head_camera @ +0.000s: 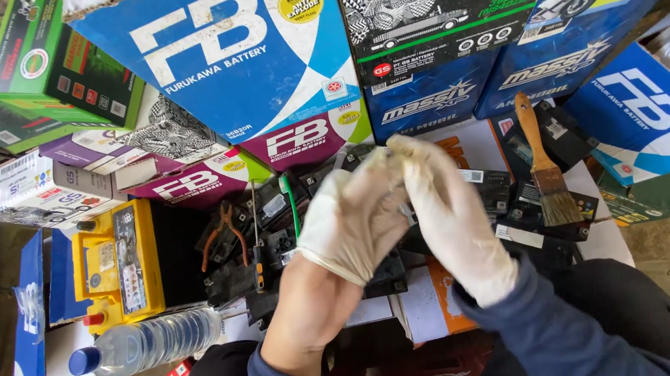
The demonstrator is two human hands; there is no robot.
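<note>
In the middle of the view, above your lap, your two hands meet. Your left hand (353, 221) wears a white glove (361, 202) that covers only the palm and fingers, the cuff stopping short of the bare wrist. Your right hand (453, 217), fully gloved, pinches the fingertips of that left glove near the top; the left hand itself grasps nothing, its fingers held up inside the glove.

Beneath your hands lies a heap of small black batteries (512, 211), too jumbled to count. To the left sits one yellow battery (114, 261), and just below it one clear bottle (148, 342) with a blue cap lies on its side. One pair of orange-handled pliers (222, 235) and one screwdriver (257, 254) rest on the heap left of your hands. One brush (544, 166) with a wooden handle lies to the right. Blue, green and purple boxes (229, 50) are stacked behind.
</note>
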